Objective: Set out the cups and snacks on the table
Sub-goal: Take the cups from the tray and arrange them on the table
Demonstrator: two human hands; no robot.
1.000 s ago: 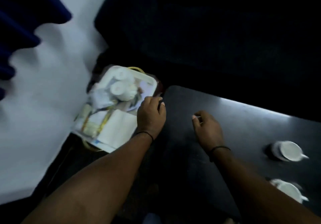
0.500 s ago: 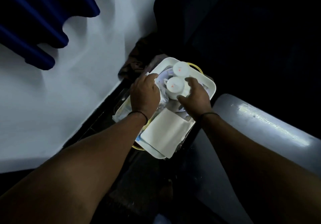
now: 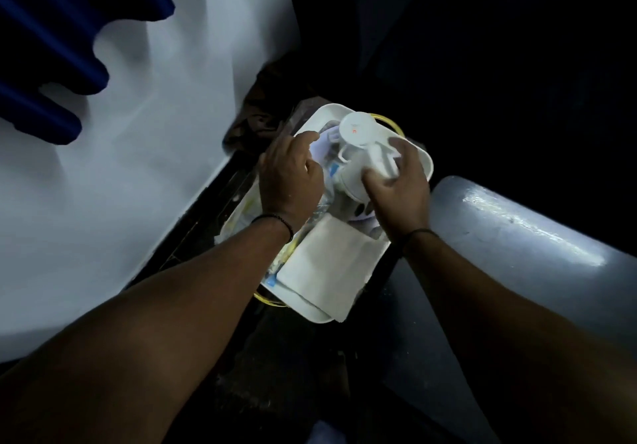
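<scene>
Over the tray, right hand grips a cup; left hand rests loosely curled.

Blue curtain folds hung against the white wall on my left, above the dark floor.

1. The nearer white cup was motion-blurred, and the right hand covered part of it.
2. The left hand hid the tray's left contents.
3. The wrapped snacks were too dim to identify.
4. The table was cut off at the right edge.
</scene>
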